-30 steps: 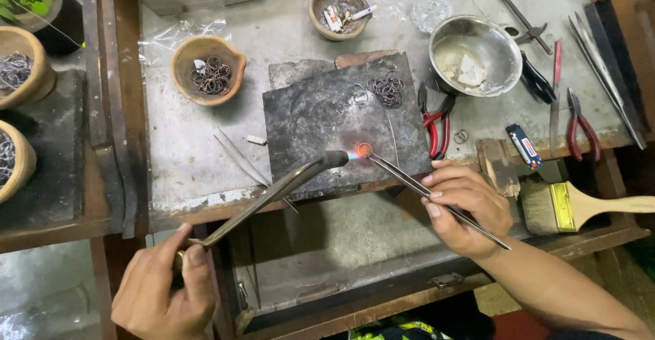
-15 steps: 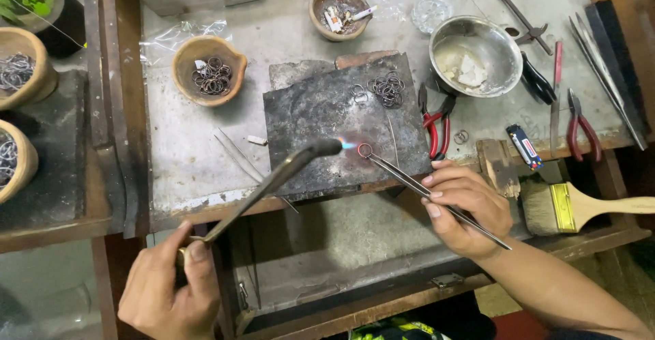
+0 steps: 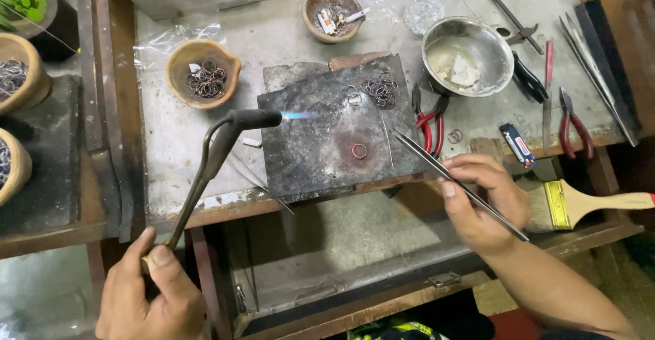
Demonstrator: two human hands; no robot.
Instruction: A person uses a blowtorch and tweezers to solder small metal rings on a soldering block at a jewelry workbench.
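Right, I see the left hand (image 3: 150,292) low at the frame's bottom edge, fist wrapped round the torch (image 3: 218,156) handle, thumb lying on top along it. Torch stem runs up and away from that hand to a bent nozzle, blue flame (image 3: 299,115) pointing across toward the right-hand side, over the charred soldering block (image 3: 307,156).

Right hand (image 3: 481,203) sits at the near edge of the surface (image 3: 177,142), wrist and forearm coming in from the lower right corner. Fingers curled, thumb and forefinger pinching long tweezers (image 3: 457,183). Tweezer tips reach up and left from the hand, ending just over the block's right edge; I can't tell whether they touch it.

Small glowing ring (image 3: 359,151) lies on the block, left of the tweezer tips and apart from them, below and beyond the flame tip. Loose ring pile (image 3: 380,89) at the block's far corner.

Beyond the right hand: red-handled pliers (image 3: 428,118), steel bowl (image 3: 467,57). Just outboard of the right hand: paintbrush (image 3: 587,203). Beyond the left hand: clay bowl (image 3: 203,72) holding rings.
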